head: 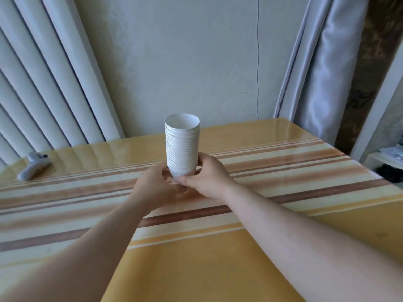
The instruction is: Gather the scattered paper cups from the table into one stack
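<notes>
A stack of several white paper cups (182, 147) stands upright, mouth up, in the middle of the table (218, 258). My left hand (156, 185) grips the bottom of the stack from the left. My right hand (206, 178) grips it from the right, thumb across the front of the lowest cup. The base of the stack is hidden behind my fingers, so I cannot tell whether it touches the table. No loose cups show anywhere on the table.
A white handheld controller (33, 165) lies near the table's far left edge. The table wears a yellow cloth with brown and cream stripes. Curtains hang behind on the left and right, and a shelf (390, 162) with clutter stands off the right side.
</notes>
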Available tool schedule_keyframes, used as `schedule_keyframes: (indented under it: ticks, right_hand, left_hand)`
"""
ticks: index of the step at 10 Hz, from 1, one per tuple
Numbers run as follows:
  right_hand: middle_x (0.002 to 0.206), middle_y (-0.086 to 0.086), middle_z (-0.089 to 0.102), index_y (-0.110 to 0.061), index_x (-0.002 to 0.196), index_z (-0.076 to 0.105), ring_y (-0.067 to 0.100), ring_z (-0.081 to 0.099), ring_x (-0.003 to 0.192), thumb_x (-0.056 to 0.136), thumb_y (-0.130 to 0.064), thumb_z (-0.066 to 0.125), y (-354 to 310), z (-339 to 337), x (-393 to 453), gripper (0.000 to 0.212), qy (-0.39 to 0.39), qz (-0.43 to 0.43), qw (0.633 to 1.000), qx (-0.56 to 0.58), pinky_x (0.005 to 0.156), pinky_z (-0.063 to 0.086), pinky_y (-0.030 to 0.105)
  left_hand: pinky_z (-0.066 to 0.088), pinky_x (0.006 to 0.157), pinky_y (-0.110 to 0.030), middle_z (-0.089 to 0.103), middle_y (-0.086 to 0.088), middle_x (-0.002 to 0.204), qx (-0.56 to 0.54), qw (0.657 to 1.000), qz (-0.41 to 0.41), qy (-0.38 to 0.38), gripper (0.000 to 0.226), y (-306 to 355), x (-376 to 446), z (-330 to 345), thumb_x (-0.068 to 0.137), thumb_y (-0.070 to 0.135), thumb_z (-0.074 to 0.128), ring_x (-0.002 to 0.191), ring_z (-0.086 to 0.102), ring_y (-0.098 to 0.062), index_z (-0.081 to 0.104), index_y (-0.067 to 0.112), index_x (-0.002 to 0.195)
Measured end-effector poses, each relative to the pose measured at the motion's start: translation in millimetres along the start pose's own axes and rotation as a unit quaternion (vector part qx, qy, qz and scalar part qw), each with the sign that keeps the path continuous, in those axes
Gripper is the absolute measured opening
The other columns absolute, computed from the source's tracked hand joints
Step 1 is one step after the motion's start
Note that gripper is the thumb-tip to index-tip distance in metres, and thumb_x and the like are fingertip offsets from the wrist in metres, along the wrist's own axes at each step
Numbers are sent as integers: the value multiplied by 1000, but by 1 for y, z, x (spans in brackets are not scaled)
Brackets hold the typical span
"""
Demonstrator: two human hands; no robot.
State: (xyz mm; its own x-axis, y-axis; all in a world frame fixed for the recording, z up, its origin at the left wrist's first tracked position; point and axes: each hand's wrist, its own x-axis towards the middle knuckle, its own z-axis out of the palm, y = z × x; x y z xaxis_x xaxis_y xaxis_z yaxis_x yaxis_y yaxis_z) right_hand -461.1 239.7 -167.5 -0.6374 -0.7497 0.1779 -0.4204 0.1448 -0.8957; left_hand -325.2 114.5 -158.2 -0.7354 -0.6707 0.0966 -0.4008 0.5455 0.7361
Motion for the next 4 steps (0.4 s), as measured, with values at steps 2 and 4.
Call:
schedule_keyframes:
  ticks: [2, 4]
  right_hand:
    - [107, -22, 78, -34, 117, 74, 0, 71, 102, 64, -52, 92, 9, 18, 5, 59, 12, 23, 999, -27, 88, 60, 30]
    - [135, -11, 71, -29, 134, 66, 16, 65, 126, 81, -62, 76, 11, 10, -26, 64, -29, 39, 984, -170, 96, 52, 33]
  left_hand:
    - [59, 92, -35, 82, 22, 110, 19, 1000, -14, 1, 52, -20, 1, 7, 74, 52, 91, 108, 74, -5, 78, 43, 124]
    - [49, 90, -35, 73, 2, 130, 154, 987, -7, -35, 58, -13, -22, 6, 96, 48, 74, 120, 68, -27, 57, 22, 145]
